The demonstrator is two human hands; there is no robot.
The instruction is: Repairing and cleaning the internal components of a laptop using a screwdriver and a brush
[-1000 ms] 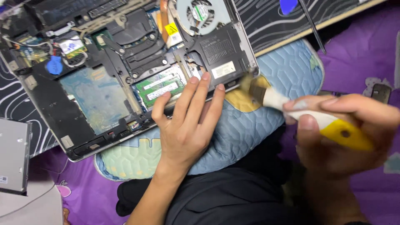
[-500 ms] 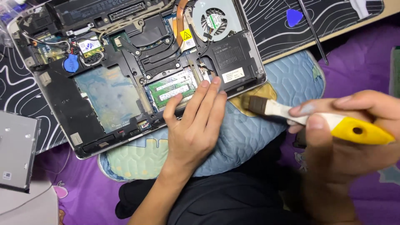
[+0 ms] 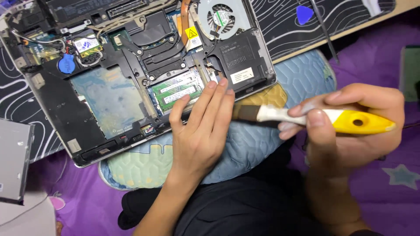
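An opened laptop lies upside down with its bottom cover off, showing a green memory module, a cooling fan and a blue coin cell. My left hand rests flat on the laptop's near edge, fingertips touching the memory module and the black plate beside it. My right hand grips a paintbrush with a white and yellow handle. Its bristle end points left toward the laptop's near right corner and is partly hidden behind my left fingers.
The laptop sits on a pale blue quilted pad over purple fabric. A black patterned mat at the back carries a blue pick and a thin metal tool. A grey drive lies at the left.
The brush has swung from tilted to nearly level and its bristles have drawn close behind my left fingers. My left hand has stayed planted on the laptop's edge.
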